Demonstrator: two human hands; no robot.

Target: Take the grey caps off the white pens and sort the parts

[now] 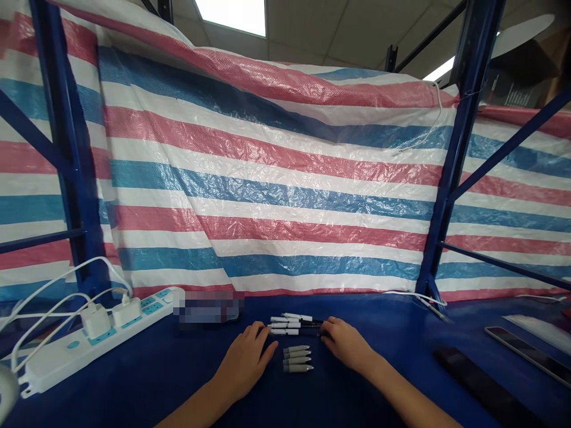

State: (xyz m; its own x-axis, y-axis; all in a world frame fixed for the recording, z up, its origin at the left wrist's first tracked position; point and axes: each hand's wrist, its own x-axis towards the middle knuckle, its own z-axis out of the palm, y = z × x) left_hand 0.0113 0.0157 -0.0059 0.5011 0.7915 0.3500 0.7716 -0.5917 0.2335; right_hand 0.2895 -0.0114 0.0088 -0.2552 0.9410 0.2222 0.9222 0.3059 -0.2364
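In the head view, several white-and-black pens [288,326] lie side by side on the blue tabletop. Closer to me sits a row of several short grey pen barrels with pointed tips [297,360]. My left hand [245,359] rests palm down, fingers apart, its fingertips at the white ends of the pens and its thumb left of the grey barrels. My right hand [348,343] has bent fingers around the dark end of a pen on the right side; the fingers partly hide that end.
A white power strip [57,356] with plugs and cables lies at left, near a blurred-out item [207,307]. At right are a long black object [482,380] and a phone [530,353]. Blue rack posts [455,148] and a striped tarp [276,196] stand behind.
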